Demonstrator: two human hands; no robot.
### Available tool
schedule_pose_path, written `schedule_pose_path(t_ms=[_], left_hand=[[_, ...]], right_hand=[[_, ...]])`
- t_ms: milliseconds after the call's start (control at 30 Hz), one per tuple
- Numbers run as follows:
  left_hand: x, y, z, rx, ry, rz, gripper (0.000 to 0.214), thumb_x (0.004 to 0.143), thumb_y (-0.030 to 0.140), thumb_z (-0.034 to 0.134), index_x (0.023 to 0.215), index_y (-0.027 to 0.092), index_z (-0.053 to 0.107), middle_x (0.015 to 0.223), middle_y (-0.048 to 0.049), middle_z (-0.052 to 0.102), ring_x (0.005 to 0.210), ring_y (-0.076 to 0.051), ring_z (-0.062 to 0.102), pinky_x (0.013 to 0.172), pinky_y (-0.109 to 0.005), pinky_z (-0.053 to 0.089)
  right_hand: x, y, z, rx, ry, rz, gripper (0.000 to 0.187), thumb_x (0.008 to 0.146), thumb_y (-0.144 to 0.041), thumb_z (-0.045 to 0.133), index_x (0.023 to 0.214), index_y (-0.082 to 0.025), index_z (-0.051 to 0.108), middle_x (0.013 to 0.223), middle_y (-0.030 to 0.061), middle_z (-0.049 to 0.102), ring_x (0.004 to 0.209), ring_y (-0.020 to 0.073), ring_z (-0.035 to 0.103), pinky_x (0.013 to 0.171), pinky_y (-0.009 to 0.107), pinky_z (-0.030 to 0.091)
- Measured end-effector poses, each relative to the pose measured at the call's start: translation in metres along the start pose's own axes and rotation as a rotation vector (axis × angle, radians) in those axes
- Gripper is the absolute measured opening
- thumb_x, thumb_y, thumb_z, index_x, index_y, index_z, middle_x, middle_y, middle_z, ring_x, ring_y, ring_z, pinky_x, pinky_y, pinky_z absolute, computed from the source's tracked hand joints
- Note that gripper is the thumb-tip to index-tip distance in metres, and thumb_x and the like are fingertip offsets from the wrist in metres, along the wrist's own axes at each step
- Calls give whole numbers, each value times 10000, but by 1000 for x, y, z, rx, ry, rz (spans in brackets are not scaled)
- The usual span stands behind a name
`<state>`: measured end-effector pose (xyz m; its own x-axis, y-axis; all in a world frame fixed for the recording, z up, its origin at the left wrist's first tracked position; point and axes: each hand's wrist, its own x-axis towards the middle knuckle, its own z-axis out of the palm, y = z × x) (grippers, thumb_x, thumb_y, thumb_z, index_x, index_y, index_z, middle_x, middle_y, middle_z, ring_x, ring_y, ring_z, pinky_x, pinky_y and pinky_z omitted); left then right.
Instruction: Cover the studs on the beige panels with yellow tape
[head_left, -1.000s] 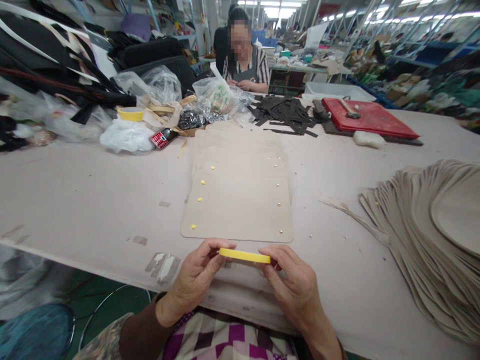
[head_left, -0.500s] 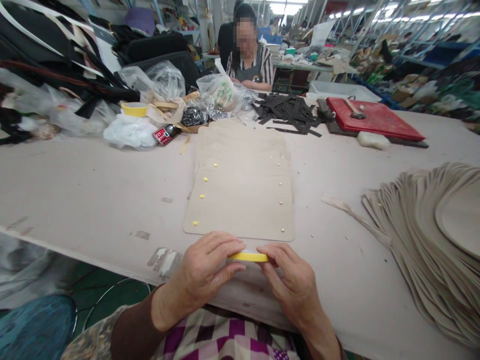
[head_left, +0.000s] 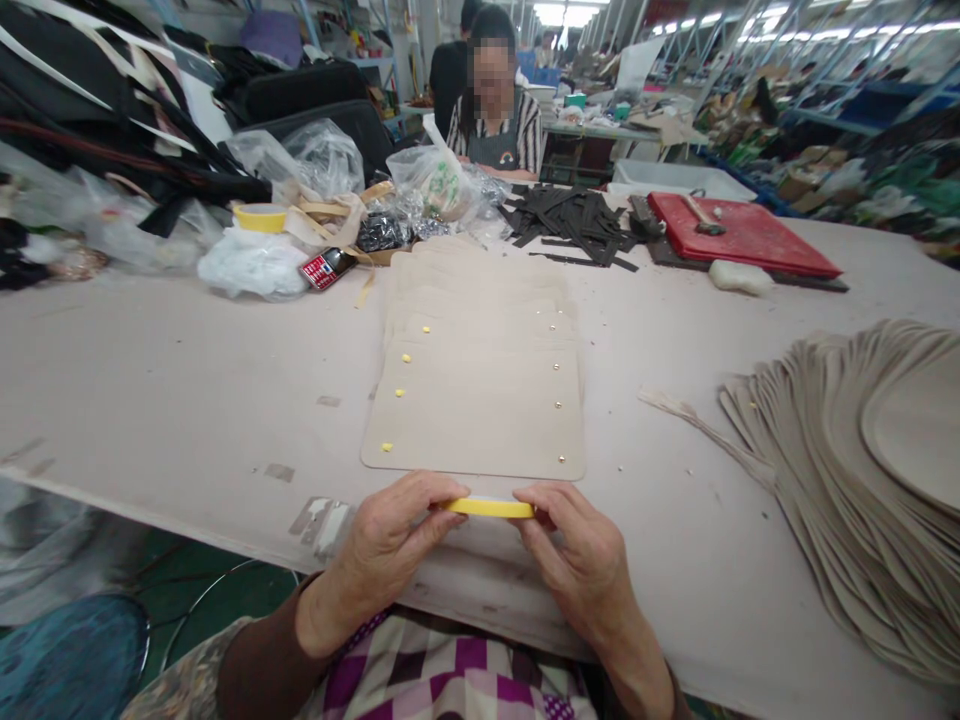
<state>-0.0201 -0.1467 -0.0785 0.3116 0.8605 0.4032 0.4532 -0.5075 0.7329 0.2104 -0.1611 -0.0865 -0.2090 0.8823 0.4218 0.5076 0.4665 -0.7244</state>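
A thin yellow tape roll (head_left: 487,508) is held edge-on between my two hands just above the near table edge. My left hand (head_left: 386,550) pinches its left end with closed fingers. My right hand (head_left: 581,565) grips its right end, fingers curled. Directly beyond the roll lies a row of overlapping beige leather pieces (head_left: 480,400), with small yellow dots along their left side and metal studs along their right.
A fanned stack of beige pieces (head_left: 862,470) fills the right. Plastic bags (head_left: 255,265), another yellow tape roll (head_left: 260,217) and black strips (head_left: 570,215) crowd the far side, beside a red board (head_left: 742,235) with a hammer. A person (head_left: 495,120) sits opposite.
Both hands lowered the yellow roll slightly toward the table edge. My left fingers closed over its left end, then settled into a pinch.
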Motion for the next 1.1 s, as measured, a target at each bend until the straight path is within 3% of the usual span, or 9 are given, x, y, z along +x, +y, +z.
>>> schedule_pose_path(t_ms=[300,733,900,1100], left_hand=[[-7,-8,5,-177,-27,-204,175,952,180,584,1096,241,663,1060,-1,736,1009,-114,679,913,-180,498],[-8,-2,14,-412,-31,-448,197,973,309,550,1089,189,654,1042,-55,732,938,-149,677,843,-227,536],[-12,-5,11,-334,-74,-359,220,965,258,563,1167,212,637,1155,-60,708,1099,-167,647,959,-260,504],[-8,-3,2,-111,-78,-102,315,914,183,637,1223,238,608,1180,-53,692,1042,-160,649,869,-237,521]], right_hand=[[1,0,0,-1,22,-15,165,949,-107,560,1068,-178,650,948,42,682,852,137,645,736,220,518],[-1,6,1,-22,26,7,191,930,-105,563,1083,-185,645,942,46,687,840,156,653,734,241,523],[-1,5,1,-19,41,-18,196,947,-93,529,1077,-186,643,948,48,689,869,152,660,761,234,527],[-2,7,2,-40,33,-19,198,951,-94,533,1085,-185,645,963,53,684,897,154,663,791,237,537]])
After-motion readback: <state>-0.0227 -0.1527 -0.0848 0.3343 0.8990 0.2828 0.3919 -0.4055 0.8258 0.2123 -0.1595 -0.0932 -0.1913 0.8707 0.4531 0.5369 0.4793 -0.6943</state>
